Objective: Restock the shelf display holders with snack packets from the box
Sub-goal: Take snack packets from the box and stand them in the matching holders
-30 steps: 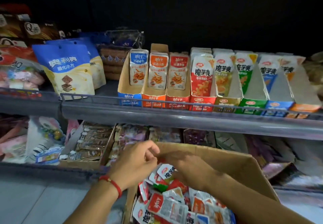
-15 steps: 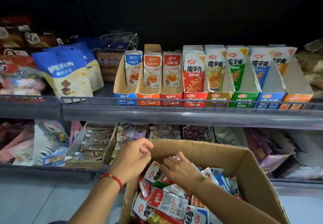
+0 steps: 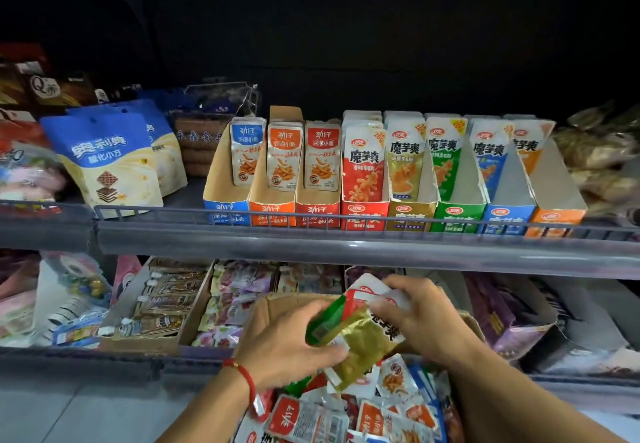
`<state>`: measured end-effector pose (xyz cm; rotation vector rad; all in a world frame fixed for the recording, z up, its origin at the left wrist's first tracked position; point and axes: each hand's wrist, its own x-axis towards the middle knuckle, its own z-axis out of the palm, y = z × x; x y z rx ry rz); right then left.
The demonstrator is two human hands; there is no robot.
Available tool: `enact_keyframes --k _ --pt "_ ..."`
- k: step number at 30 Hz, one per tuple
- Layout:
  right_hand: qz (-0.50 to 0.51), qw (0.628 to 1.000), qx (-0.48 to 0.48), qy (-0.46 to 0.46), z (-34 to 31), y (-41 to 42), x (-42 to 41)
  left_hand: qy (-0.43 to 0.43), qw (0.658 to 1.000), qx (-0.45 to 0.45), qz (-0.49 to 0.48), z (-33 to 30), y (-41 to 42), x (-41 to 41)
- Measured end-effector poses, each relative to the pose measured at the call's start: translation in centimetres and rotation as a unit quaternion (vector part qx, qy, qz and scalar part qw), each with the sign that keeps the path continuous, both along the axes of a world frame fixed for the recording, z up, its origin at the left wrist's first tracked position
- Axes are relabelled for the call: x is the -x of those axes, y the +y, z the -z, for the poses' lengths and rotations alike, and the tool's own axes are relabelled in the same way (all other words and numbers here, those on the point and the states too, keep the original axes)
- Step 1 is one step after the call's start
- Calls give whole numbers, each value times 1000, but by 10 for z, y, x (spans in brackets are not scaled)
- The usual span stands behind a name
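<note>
Above the cardboard box (image 3: 273,307), both hands hold a bunch of snack packets (image 3: 360,335), with gold, green and red-white ones showing. My left hand (image 3: 287,345), with a red string on its wrist, grips the bunch from the left and below. My right hand (image 3: 419,318) grips its top right. More loose packets (image 3: 346,418) fill the box beneath. On the upper shelf stands a row of display holders (image 3: 363,207), blue, orange, red, gold, green, blue and orange, each with upright packets.
A grey wire rail (image 3: 311,217) runs along the upper shelf front. Blue-and-cream bags (image 3: 104,162) stand left of the holders. The lower shelf holds a tray of brown packets (image 3: 162,300), purple packs and a torn purple carton (image 3: 512,314) to the right.
Both hands were down among the packets in the box. They have lifted a bunch of packets out and now hold it above the box. The view has moved closer to the shelf.
</note>
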<state>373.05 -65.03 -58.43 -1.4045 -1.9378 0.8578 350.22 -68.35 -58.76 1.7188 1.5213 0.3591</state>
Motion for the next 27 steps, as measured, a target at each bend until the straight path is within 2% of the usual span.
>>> enact_keyframes --k 2,4,7,9,13,16,19,22,27 --pt "20 994 72 77 -6 -7 -8 -57 998 24 -16 -2 -1 -10" --pt "28 978 129 160 -6 -12 -10 -149 985 80 -35 -7 -3 -18" --pt "41 968 137 207 -5 -15 -11 -288 932 197 -94 -3 -3 -28" --pt "52 964 130 226 -2 -11 -13 -362 892 243 -122 -2 -4 -35" --pt "54 981 82 170 -1 -7 -29 -409 866 244 -153 -4 -3 -49" --pt "-59 984 48 160 -4 -8 -51 -413 869 216 -164 -9 -3 -52" --pt "-132 989 -41 46 -4 -13 -63 -426 869 199 -154 -11 -3 -54" --pt "-121 983 -137 7 -5 -18 -61 -432 871 192 -131 -18 -6 -59" --pt "-55 970 -225 -81 -7 -18 -75 -479 842 202 -146 -21 -1 -55"
